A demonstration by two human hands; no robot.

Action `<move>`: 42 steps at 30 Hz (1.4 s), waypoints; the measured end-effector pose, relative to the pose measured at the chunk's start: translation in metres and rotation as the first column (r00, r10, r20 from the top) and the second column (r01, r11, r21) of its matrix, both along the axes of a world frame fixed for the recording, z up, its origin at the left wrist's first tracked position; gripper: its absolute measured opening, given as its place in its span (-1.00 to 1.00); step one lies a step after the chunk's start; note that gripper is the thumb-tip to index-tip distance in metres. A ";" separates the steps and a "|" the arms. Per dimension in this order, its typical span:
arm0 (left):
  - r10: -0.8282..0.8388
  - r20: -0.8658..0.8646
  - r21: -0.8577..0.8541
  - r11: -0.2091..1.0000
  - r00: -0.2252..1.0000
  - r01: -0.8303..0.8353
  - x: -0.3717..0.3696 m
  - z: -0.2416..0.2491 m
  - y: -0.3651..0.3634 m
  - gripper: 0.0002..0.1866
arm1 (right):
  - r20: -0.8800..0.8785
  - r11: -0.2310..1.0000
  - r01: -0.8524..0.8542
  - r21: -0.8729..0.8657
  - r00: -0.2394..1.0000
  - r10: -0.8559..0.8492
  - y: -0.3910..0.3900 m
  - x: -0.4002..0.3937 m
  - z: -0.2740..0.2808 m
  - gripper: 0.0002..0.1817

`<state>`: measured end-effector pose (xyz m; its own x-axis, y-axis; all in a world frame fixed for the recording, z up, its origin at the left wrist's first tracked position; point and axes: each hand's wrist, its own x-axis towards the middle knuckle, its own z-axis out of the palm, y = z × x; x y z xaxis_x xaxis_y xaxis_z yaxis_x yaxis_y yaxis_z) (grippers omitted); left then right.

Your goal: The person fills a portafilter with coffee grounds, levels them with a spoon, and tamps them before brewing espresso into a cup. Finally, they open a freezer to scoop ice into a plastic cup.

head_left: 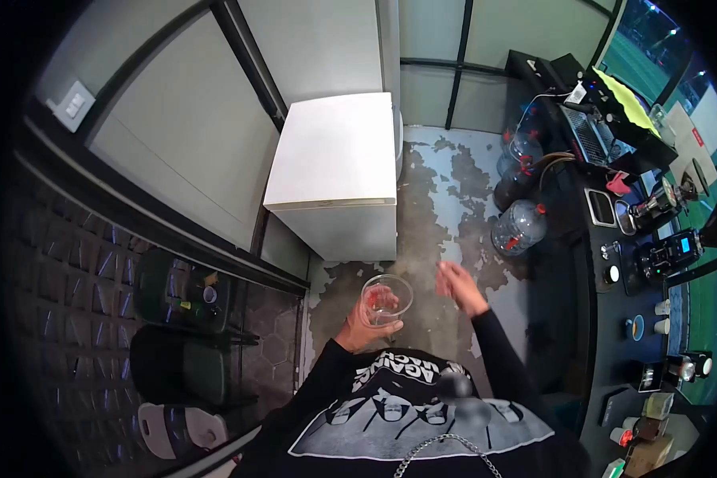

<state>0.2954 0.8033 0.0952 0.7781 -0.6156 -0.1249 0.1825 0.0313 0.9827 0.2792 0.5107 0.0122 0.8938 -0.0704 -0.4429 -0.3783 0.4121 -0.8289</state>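
A clear, round bowl-like container (405, 299) sits in front of my chest, tilted so that its wide rim faces me. My left hand (361, 328) is wrapped around its left and lower side, with fingers showing through the see-through wall. To the right of the container, my right hand (459, 288) is held out over the floor. Its fingers are loosely stretched and slightly bent, and I see nothing in them. It does not touch the container.
Ahead stands a white fridge-like cabinet (334, 151). Large clear water bottles (520, 227) stand on the worn floor (454, 179). Along the right runs a dark counter (605, 307) with a coffee grinder (668, 253), cups and a laptop (588, 135). Chairs (185, 430) are behind the left partition.
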 end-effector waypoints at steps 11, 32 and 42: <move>0.132 0.469 0.154 0.961 0.873 -0.228 0.115 0.003 0.088 -0.08 | -0.402 0.650 0.473 0.595 0.875 -0.269 0.086 0.332 -0.107 -0.47; 0.710 0.050 0.172 0.686 0.702 -0.707 0.206 -0.004 -0.075 -0.19 | 0.402 0.380 0.364 -0.851 -0.015 0.915 0.155 0.422 0.152 -0.45; 0.936 -0.046 0.050 0.350 0.348 -0.935 0.217 -0.029 -0.127 -0.14 | 0.474 0.538 0.085 -0.839 -0.370 0.799 0.240 0.498 0.165 -0.46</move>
